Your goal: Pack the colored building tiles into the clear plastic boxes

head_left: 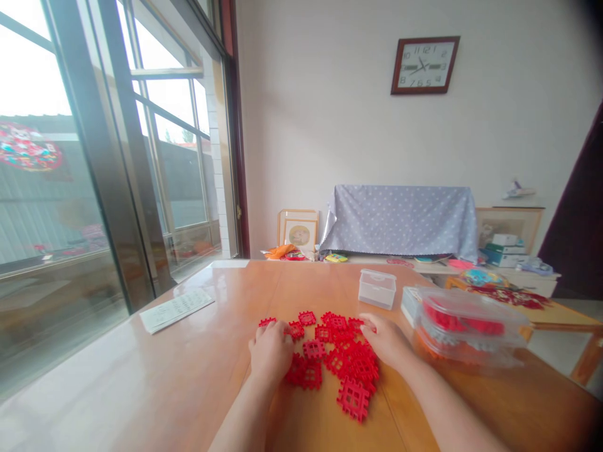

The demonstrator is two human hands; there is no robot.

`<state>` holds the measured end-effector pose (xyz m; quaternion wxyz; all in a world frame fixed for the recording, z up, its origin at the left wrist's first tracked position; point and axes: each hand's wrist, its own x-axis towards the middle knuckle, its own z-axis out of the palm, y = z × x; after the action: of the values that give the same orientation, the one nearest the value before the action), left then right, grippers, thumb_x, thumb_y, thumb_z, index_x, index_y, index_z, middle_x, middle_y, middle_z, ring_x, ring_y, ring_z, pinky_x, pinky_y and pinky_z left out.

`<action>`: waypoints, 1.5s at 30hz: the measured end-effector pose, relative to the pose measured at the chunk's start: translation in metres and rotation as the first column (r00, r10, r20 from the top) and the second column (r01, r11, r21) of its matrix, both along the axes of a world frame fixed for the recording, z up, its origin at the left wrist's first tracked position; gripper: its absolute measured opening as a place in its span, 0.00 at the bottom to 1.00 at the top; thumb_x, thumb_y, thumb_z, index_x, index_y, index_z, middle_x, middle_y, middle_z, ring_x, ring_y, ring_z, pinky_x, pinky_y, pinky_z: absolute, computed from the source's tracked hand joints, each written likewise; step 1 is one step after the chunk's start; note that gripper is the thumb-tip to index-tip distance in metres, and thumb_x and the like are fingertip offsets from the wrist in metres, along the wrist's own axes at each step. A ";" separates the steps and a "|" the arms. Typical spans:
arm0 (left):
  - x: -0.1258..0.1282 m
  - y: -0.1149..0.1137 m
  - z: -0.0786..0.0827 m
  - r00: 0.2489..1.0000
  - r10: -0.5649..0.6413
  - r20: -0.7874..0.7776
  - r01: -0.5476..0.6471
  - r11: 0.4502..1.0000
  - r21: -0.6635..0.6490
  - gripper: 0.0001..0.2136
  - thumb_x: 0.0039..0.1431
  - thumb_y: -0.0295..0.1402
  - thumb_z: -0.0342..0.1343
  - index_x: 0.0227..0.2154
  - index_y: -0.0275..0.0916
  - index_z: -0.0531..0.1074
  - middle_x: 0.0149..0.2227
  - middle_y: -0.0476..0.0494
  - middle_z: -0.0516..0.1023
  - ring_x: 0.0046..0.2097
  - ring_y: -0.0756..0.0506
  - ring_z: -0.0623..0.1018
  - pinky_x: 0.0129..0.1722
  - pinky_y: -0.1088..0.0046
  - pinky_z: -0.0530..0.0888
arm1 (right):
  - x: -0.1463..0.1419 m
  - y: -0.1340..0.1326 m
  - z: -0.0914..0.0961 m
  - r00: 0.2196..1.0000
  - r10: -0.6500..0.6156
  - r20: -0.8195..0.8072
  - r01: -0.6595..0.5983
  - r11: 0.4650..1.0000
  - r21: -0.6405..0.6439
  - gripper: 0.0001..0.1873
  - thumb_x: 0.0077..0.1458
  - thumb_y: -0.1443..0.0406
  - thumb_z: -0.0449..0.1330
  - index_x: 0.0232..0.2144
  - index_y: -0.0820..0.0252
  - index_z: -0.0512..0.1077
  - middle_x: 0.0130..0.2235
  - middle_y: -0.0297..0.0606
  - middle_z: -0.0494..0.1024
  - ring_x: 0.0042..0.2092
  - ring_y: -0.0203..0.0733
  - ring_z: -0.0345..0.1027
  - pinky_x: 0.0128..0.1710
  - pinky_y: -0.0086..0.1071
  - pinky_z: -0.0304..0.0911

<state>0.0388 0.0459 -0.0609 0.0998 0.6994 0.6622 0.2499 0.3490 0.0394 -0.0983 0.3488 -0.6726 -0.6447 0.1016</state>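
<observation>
Several red plastic interlocking tiles (346, 355), square with notched edges and window-like holes, lie in a loose heap on the wooden table (396, 402). My left hand (271, 348) rests at the heap's left side, palm down, its fingers loosely bent and their tips partly hidden. A red tile (267, 321) shows just beyond its fingers. On the opposite side is my right hand (387, 339), fingers reaching in to the heap's edge by a red tile (355, 324). Neither hand shows a tile lifted from the table. One tile (353, 398) lies nearest me.
Beyond the heap stands a clear plastic box (377, 290). Right of my right hand, a lidded clear container (466, 326) holds red, white and orange pieces. A printed paper stack (177, 309) lies at the left. Behind the table is a cloth-covered object (400, 220).
</observation>
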 end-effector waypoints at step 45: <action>0.000 0.013 0.001 0.998 -0.002 0.058 -0.005 0.992 0.122 0.19 0.65 0.49 0.42 0.48 0.45 0.71 0.51 0.42 0.79 0.57 0.32 0.70 0.51 0.53 0.67 | -0.027 -0.022 0.049 0.882 -0.016 -0.470 0.172 0.941 0.291 0.19 0.60 0.51 0.55 0.26 0.57 0.71 0.24 0.32 0.74 0.28 0.40 0.67 0.29 0.29 0.59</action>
<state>0.0385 0.0586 -0.0598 0.0757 0.6961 0.6429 0.3104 0.3223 0.0171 -0.0489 0.6022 -0.5932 -0.5173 0.1338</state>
